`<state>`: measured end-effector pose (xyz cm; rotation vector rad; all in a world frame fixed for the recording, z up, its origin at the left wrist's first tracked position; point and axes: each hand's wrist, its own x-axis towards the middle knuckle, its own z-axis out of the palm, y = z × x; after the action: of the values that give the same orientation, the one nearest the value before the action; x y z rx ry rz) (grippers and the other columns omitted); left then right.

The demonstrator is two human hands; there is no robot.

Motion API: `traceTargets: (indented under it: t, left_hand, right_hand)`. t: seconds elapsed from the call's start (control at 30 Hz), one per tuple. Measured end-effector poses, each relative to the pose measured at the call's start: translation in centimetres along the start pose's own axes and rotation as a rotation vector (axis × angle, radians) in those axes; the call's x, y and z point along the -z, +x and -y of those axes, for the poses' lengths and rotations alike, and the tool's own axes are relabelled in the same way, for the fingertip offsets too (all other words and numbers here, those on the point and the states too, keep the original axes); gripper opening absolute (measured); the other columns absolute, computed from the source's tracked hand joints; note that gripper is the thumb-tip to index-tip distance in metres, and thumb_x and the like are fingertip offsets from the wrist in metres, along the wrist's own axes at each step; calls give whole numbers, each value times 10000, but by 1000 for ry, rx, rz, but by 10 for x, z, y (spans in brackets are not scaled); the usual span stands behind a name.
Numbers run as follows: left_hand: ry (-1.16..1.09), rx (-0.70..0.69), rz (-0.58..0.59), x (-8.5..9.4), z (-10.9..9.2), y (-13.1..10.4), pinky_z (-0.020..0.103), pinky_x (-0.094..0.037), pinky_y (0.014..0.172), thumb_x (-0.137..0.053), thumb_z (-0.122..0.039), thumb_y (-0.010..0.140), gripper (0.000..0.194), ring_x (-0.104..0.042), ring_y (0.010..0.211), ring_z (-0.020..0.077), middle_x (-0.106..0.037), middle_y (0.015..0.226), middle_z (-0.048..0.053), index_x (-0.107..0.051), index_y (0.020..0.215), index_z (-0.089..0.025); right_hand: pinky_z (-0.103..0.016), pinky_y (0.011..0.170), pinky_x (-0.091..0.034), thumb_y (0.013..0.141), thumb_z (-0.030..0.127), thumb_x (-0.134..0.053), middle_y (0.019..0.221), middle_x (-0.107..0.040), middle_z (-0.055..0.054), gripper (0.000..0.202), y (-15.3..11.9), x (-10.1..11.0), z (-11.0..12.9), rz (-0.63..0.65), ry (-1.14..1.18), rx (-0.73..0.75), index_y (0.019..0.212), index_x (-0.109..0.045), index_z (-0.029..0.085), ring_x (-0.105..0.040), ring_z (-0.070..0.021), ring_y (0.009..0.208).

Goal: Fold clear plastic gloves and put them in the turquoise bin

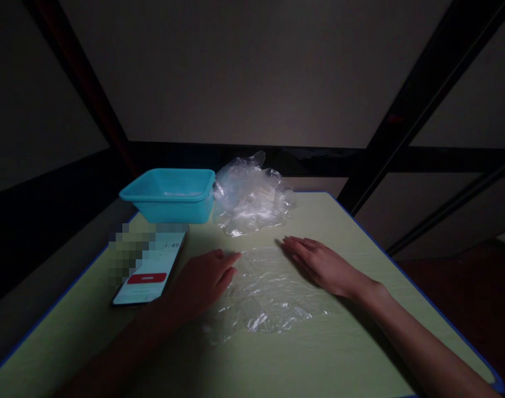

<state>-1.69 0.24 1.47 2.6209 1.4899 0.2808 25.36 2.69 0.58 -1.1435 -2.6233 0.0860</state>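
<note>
I rest both hands flat on the clear plastic sheet (269, 293), which lies spread on the pale green table (360, 342) directly in front of me. My left hand (200, 284) presses its left edge, fingers extended and together; my right hand (322, 265) lies palm down on its upper right corner. Neither hand clasps anything: both are open, in surface contact only.

Handling, as I judge it: the sheet is very thin, light and limp, with no stiffness of its own. Its wrinkles and glossy highlights suggest a slick film that slides on the tabletop and clings to skin. It is likely to tear or stretch if pulled at one point. The best places to take hold are an edge or a corner, pinched between thumb and forefinger, with the other palm steadying the film.

A crumpled heap of similar plastic (250, 196) lies at the far side, touching the turquoise basin (169, 196).

Readable writing: the phone (150, 271), just left of my left hand, shows "1:49" above a red button. Part of the screen is pixelated. I see no brand marks.
</note>
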Motion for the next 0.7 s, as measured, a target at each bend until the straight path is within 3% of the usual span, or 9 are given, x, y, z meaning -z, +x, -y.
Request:
traceTargets:
  t: [0.13, 0.3, 0.47, 0.6, 0.7]
  left_hand:
    - [92, -14, -20, -3, 2, 0, 305, -467, 640, -393, -209, 890, 335, -621, 720, 201, -649, 853, 73, -556, 1180, -171]
    - [55, -3, -13, -1, 4, 0, 366, -493, 681, -357, -181, 908, 355, -635, 769, 235, -641, 904, 110, -527, 1216, -138]
    - [3, -77, -90, -5, 4, 0, 442, -481, 821, -378, -144, 882, 332, -603, 953, 272, -642, 1042, 148, -546, 1166, -107]
    - [6, -132, -145, -18, -9, -4, 438, -395, 985, -406, -174, 867, 382, -473, 1195, 272, -517, 1289, 175, -488, 1227, -77]
    - [48, -153, -102, -30, -25, -8, 445, -315, 1053, -443, -286, 876, 499, -293, 1323, 279, -346, 1427, 179, -381, 1322, -73]
  right_hand:
    - [-467, 963, -441, 952, 223, -331, 1223, -585, -150, 354, -1, 11, 3, 37, -5, 44, 1242, -504, 117, -568, -259, 1095]
    - [-496, 1064, -303, 957, 229, -344, 1170, -623, -107, 305, -4, 28, 14, 151, 79, 137, 1138, -568, 129, -543, -233, 1134]
    - [-423, 1090, -276, 972, 244, -319, 912, -690, -27, 318, -6, 32, 26, 211, 279, 226, 923, -620, 154, -641, -146, 920]
    - [-423, 1045, -338, 969, 245, -332, 970, -689, -48, 297, -4, 28, 24, 120, 251, 199, 985, -612, 148, -636, -159, 930]
    - [-431, 1013, -372, 960, 251, -361, 993, -690, -51, 273, -4, 25, 19, 71, 191, 173, 1038, -607, 161, -626, -178, 966]
